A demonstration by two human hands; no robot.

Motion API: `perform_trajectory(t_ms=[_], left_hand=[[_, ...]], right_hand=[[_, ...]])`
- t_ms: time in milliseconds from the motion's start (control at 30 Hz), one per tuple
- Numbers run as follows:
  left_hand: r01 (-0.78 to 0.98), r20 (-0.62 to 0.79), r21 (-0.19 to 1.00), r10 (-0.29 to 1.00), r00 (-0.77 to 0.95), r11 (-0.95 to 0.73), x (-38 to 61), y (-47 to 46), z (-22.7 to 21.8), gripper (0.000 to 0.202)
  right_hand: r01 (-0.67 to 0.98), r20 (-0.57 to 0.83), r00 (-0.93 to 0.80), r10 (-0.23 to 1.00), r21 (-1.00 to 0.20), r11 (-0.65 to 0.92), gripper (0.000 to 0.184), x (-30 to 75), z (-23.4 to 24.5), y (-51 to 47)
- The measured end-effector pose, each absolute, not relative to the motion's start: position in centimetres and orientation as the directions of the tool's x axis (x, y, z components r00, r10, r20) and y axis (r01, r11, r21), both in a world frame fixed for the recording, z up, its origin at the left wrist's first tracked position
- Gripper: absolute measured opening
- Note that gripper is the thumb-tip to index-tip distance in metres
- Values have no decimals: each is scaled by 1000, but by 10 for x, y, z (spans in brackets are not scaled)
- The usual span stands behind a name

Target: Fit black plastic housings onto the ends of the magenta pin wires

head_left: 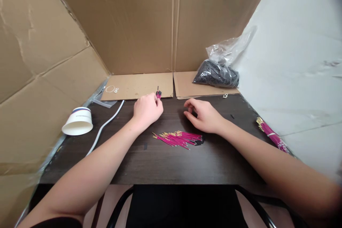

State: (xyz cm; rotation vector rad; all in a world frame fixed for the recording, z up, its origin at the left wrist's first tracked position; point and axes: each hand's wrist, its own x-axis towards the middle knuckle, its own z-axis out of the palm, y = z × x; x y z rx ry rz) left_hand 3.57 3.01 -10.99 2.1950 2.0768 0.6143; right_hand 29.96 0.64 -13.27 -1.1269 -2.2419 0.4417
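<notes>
My left hand (148, 108) is closed around several thin magenta wires with black ends (158, 94), which stick up past the thumb. Most of that bunch is hidden by the hand. My right hand (202, 114) hovers over the table to the right, fingers curled and thumb apart from them, with nothing visible between. Below and between both hands lies a loose pile of magenta wires with gold tips (175, 138). Small black sleeves (196, 143) lie at the pile's right end.
A clear bag of black pieces (217, 73) sits on cardboard (184, 91) at the back right. A tied magenta wire bundle (273, 134) lies at the right edge. On the left are a tipped paper cup (78, 121) and a white cable (105, 124). Cardboard walls (133, 21) stand behind.
</notes>
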Motion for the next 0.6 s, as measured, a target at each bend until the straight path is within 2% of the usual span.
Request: perform_trajectory(t_ms=[200, 433, 600], left_hand=[[971, 181, 236, 983, 0, -44, 33, 33, -110, 25], [975, 201, 209, 979, 30, -73, 32, 34, -113, 25], [977, 183, 202, 983, 28, -65, 32, 34, -114, 25]], right_hand=[[618, 332, -497, 802, -513, 596, 17, 300, -135, 7], [633, 322, -496, 806, -501, 590, 17, 301, -134, 8], [682, 311, -512, 801, -420, 599, 8, 309, -123, 11]])
